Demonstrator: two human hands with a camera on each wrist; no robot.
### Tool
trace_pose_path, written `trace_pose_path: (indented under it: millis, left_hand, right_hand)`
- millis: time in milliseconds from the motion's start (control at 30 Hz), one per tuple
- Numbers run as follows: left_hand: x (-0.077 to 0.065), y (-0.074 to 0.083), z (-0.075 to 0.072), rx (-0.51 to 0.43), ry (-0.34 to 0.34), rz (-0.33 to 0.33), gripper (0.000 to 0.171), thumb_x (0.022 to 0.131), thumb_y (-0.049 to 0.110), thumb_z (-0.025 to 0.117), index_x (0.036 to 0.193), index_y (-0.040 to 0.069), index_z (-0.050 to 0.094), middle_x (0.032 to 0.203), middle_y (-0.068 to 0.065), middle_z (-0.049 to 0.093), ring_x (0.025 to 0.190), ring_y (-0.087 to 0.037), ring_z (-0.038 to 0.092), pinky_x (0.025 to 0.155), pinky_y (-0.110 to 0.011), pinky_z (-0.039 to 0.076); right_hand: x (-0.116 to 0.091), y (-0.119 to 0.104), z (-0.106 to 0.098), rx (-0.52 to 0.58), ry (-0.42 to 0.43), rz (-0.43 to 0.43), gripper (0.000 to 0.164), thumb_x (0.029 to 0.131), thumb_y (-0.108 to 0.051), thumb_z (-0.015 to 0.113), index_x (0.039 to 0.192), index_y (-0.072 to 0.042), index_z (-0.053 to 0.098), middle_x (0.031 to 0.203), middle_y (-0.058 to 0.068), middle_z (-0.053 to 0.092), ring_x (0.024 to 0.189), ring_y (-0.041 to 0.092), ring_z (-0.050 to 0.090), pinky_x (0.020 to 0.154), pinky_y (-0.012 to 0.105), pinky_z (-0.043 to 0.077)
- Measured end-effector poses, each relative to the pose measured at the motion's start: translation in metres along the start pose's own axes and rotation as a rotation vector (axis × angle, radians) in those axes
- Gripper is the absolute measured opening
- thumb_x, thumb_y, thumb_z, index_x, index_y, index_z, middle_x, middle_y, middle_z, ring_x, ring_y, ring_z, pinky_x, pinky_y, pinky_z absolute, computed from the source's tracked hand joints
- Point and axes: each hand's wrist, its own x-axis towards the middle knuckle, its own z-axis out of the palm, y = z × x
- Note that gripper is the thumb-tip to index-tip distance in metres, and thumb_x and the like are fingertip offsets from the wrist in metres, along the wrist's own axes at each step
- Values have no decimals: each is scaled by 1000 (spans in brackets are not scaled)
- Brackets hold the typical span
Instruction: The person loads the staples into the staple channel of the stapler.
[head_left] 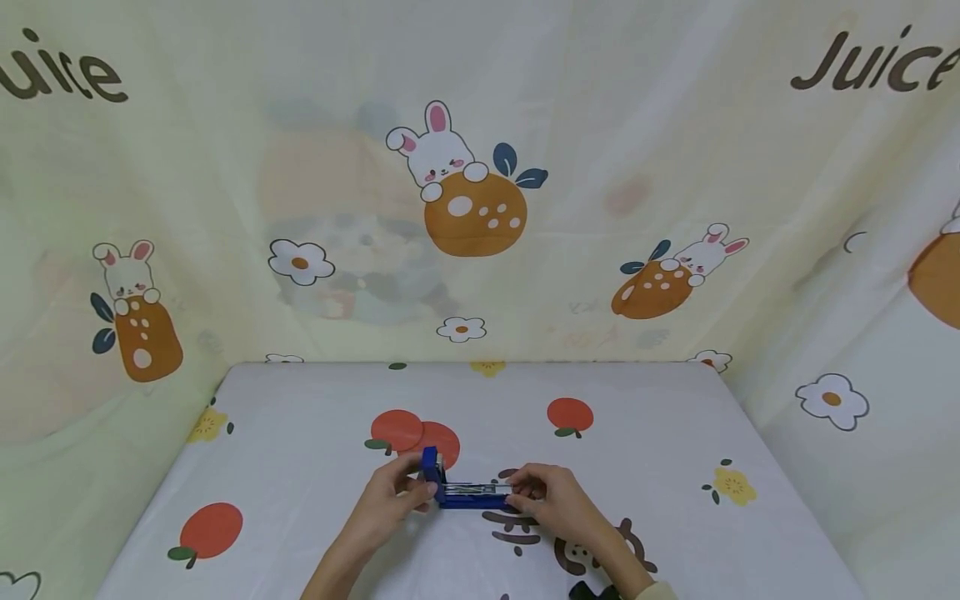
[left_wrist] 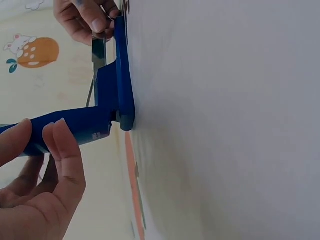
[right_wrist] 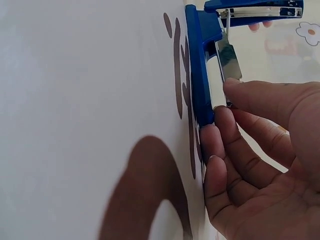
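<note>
A blue stapler (head_left: 474,502) lies on the table with its top cover (left_wrist: 75,125) swung up and back at the left end. My left hand (head_left: 386,498) grips that raised cover between thumb and fingers. At the other end, my right hand (head_left: 557,500) pinches the front of the metal staple magazine (right_wrist: 229,57), the thumb on its upper side. In the right wrist view the magazine stands a little raised off the blue base (right_wrist: 199,75), with a gap between them. Fingertips of the right hand also touch the front end of the base.
A white tablecloth (head_left: 315,433) printed with fruit, flowers and brown figures covers the table. Behind and at both sides hangs a pale curtain (head_left: 585,100) with rabbit prints. Something black (head_left: 592,592) shows at the front edge, near the right forearm.
</note>
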Motion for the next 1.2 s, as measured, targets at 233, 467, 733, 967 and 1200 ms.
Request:
trace_pose_path:
  millis: [233,467,733,967,1200]
  left_hand:
    - [1,1,2,4,-7,-1,39,100,6,69,138,1,63,117,-18,68,94,-21,64,78,-24,63]
    - [4,1,5,17,-23,-7,41,100,7,71,140,2,63,111,-15,65,94,-21,64,78,-22,62]
    - [6,1,7,56,-35,-3,42,100,9,72,141,5,64,115,-18,68,88,-24,67,73,-26,59]
    - [8,-1,9,46,-51,22,44,99,10,74,141,3,64,125,-19,71,89,-21,67,73,-26,60]
    - [11,-3,14,66,-40,2,45,98,10,75,141,3,64,126,-20,71,86,-19,67,68,-26,57]
  right_hand:
    - [1,2,1,14,1,15,15,96,-20,80,108,-13,77,91,-4,72,79,3,61,68,18,54]
    - [0,1,1,20,3,26,16,95,-21,80,108,-12,77,91,-4,72,79,4,61,68,18,54]
    - [1,0,1,9,0,22,16,95,-21,80,107,-12,76,91,-3,71,79,5,60,68,18,53]
    - [0,2,0,19,-7,27,15,95,-22,80,108,-13,77,92,-3,72,80,6,61,69,18,53]
    - [1,0,0,15,-8,37,15,96,-21,80,109,-14,77,93,-4,72,81,6,60,69,18,53]
